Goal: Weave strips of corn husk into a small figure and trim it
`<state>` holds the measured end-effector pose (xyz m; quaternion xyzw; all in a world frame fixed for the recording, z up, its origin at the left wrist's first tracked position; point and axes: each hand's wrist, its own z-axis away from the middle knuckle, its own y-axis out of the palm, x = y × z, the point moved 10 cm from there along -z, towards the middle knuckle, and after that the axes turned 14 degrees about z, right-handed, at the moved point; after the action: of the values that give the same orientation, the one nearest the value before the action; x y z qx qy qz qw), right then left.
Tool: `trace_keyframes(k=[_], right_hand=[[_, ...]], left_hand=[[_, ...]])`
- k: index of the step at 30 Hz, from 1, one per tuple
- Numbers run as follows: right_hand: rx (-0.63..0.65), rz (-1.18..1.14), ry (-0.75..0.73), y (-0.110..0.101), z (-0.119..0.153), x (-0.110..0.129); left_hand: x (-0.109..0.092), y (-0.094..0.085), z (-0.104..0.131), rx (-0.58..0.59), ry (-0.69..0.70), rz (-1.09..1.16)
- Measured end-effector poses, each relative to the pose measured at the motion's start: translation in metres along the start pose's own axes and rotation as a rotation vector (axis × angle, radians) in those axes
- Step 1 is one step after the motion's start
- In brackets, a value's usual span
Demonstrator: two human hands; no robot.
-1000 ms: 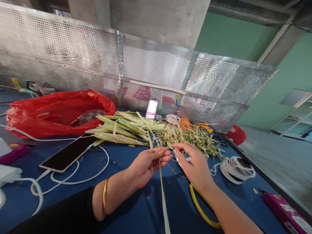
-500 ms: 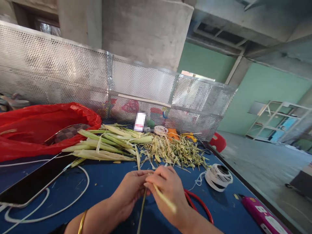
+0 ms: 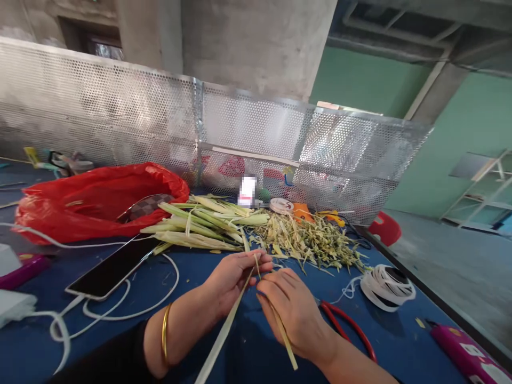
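Observation:
My left hand [image 3: 236, 274] pinches the top of some pale plant strips, which look like corn husk, between thumb and fingers. One long strip [image 3: 226, 328] runs from there down toward the lower left. A second, narrower strip [image 3: 285, 336] passes from the left fingertips into my right hand [image 3: 294, 306], its free end sticking out below. The right fingers are curled around it, just below and right of the left ones. Beyond my hands lie green and pale husks [image 3: 208, 224], beside a heap of dry shredded pieces [image 3: 312, 240].
A red plastic bag [image 3: 96, 205] lies at left, near a phone [image 3: 116, 266] with a white cable. Red-handled pliers or cutters [image 3: 356, 330], a roll of white cord [image 3: 387, 288] and a purple tool [image 3: 468, 352] are at right. A perforated metal screen [image 3: 248, 128] stands behind.
The view has swung left. My right hand has drawn away from the left fingertips, showing the narrow strip between them. The long strip now slants farther to the lower left and looks wider.

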<state>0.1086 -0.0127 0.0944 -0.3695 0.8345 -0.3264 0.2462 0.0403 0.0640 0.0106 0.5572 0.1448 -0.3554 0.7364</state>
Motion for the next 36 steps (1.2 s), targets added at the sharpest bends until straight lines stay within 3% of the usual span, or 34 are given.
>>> trace_keyframes(k=[4,7,10,14,16,20,27,30,33,36], right_hand=[[0.143,0.058,-0.093,0.017,0.001,0.004],[0.193,0.065,-0.176,0.019,0.001,0.008],[0.123,-0.011,-0.195,0.002,-0.001,0.01],[-0.031,-0.117,-0.114,-0.019,-0.001,0.009],[-0.034,-0.034,-0.081,-0.015,-0.001,0.009],[0.003,0.199,-0.166,0.002,0.001,0.022],[0.049,0.369,-0.235,0.011,0.004,0.018],[0.003,0.329,-0.255,0.008,0.006,0.02],[-0.113,0.121,-0.097,-0.01,0.003,0.005],[-0.24,-0.131,0.237,-0.026,0.004,-0.031]], left_hand=[[-0.004,-0.002,0.002,-0.055,0.004,0.119],[-0.011,0.0,0.003,-0.046,0.044,0.136],[-0.016,0.002,0.005,-0.03,0.087,0.142],[-0.014,0.001,0.005,-0.034,0.098,0.144],[-0.01,0.001,0.005,-0.035,0.092,0.145],[0.0,0.003,0.006,-0.018,0.084,0.11],[-0.002,0.005,0.007,0.005,0.125,0.099],[0.002,0.004,0.007,0.007,0.119,0.094],[0.004,0.008,0.01,0.034,0.136,0.053],[0.002,0.013,0.014,0.061,0.173,-0.023]])
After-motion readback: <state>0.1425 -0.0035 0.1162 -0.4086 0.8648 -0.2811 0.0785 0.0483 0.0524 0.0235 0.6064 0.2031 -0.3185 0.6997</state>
